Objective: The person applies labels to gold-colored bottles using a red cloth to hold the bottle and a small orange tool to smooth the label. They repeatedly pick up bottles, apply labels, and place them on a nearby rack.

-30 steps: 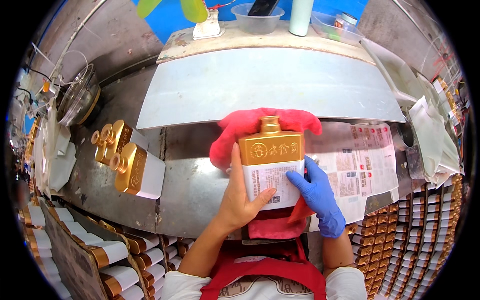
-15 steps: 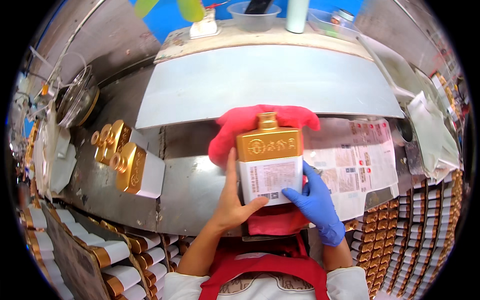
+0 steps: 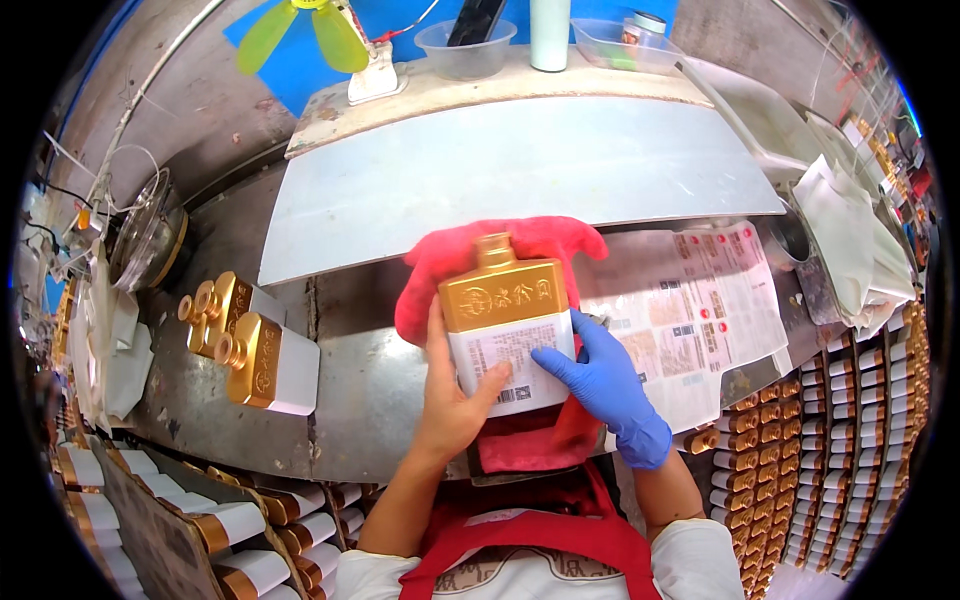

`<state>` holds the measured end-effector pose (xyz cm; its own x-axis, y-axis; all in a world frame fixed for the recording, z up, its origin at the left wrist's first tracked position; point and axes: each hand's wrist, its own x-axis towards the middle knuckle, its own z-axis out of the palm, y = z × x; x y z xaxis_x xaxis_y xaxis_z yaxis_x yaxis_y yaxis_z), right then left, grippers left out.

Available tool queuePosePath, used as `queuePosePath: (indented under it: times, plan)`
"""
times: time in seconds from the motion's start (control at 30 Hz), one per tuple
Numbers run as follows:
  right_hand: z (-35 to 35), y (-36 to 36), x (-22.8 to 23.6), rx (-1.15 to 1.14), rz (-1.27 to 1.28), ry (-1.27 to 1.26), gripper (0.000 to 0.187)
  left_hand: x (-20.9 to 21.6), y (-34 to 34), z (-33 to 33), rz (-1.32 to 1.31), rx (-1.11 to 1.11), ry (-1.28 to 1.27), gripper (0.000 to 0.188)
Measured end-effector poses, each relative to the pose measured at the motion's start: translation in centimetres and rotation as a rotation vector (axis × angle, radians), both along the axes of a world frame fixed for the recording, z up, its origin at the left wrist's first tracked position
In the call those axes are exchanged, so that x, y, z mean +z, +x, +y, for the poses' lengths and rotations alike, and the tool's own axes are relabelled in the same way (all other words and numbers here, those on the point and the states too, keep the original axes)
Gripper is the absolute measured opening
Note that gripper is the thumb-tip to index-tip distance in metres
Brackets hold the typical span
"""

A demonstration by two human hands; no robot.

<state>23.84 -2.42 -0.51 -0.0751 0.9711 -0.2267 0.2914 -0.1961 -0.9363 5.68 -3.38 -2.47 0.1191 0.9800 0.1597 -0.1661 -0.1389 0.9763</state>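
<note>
Between my two hands is a flat bottle (image 3: 503, 295) with a gold shoulder and neck and a white body carrying a printed label. My bare left hand (image 3: 455, 395) grips its left side, the thumb lying on the label. On the right edge, my right hand (image 3: 600, 375) in a blue glove holds it, thumb across the label's lower part. The bottle is raised over a red cloth (image 3: 425, 295), neck pointing away from me. Its back and the fingers behind it are hidden.
Several gold-and-white bottles (image 3: 275, 365) lie at the left of the metal table. Printed sheets (image 3: 690, 290) spread to the right. A pale board (image 3: 510, 165) spans the back, with a small fan (image 3: 375, 75) and plastic bowl (image 3: 465, 48) behind. Racks of bottles (image 3: 840, 430) stand at both sides.
My left thumb has slid up from the bottle's lower corner onto the label. The bottle has tilted slightly counterclockwise. The whole view has shifted a little.
</note>
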Motion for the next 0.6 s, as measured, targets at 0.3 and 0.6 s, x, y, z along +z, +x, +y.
queuePosePath:
  times: [0.3, 0.6]
  plan:
    - [0.13, -0.11, -0.82, -0.003, 0.202, -0.009, 0.049, 0.04, 0.52, 0.06, -0.044, 0.016, -0.010, 0.091]
    - [0.14, 0.03, -0.69, 0.037, 0.187, 0.025, 0.047, -0.31, 0.43, 0.09, -0.006, 0.033, 0.015, 0.095]
